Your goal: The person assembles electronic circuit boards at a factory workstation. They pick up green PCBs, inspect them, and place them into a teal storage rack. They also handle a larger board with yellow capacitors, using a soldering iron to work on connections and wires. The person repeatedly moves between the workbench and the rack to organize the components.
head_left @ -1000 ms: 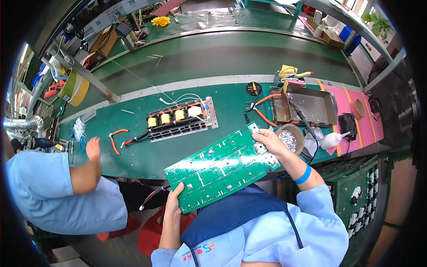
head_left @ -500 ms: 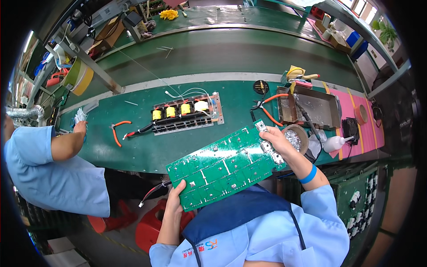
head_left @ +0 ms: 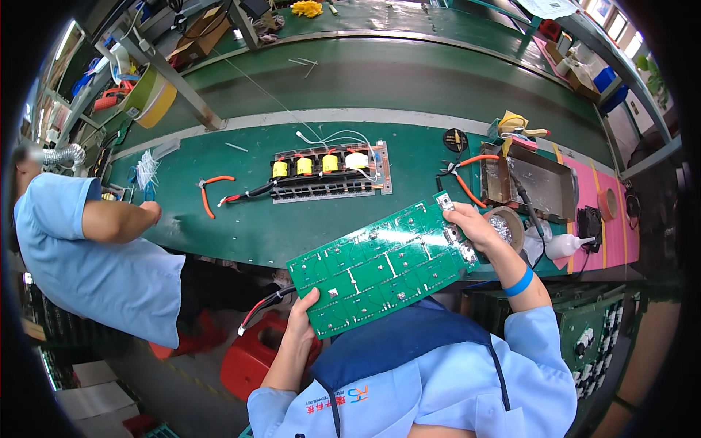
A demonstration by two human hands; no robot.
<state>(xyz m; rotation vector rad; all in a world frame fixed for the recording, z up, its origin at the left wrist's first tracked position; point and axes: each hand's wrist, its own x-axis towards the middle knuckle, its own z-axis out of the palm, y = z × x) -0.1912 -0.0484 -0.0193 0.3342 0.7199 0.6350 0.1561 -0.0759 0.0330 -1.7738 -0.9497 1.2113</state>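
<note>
A long green circuit board [head_left: 376, 270] is held tilted between my two hands, its solder side facing up. My left hand [head_left: 301, 314] grips the lower left corner, thumb on top. At the upper right end, my right hand [head_left: 471, 223] pinches the edge beside the silvery soldered strip; a blue band circles that wrist. The fingers under the board are hidden. Red and black wires [head_left: 264, 306] with a white plug hang out past the board's left end. Beyond it on the bench lies another board assembly [head_left: 328, 171] with yellow-wrapped coils and white leads.
Orange-handled cutters [head_left: 467, 179] lie near a metal tray [head_left: 540, 182] with a soldering iron [head_left: 527, 201]. A bowl of metal bits [head_left: 505, 225] and a white squeeze bottle [head_left: 568, 246] stand right. More orange-handled pliers [head_left: 210, 193] lie left, near a co-worker [head_left: 95, 248].
The view has shifted, so the bench things appear farther right. Both my hands keep their hold on the circuit board. The co-worker's hand has drawn away from the bundle of white strips.
</note>
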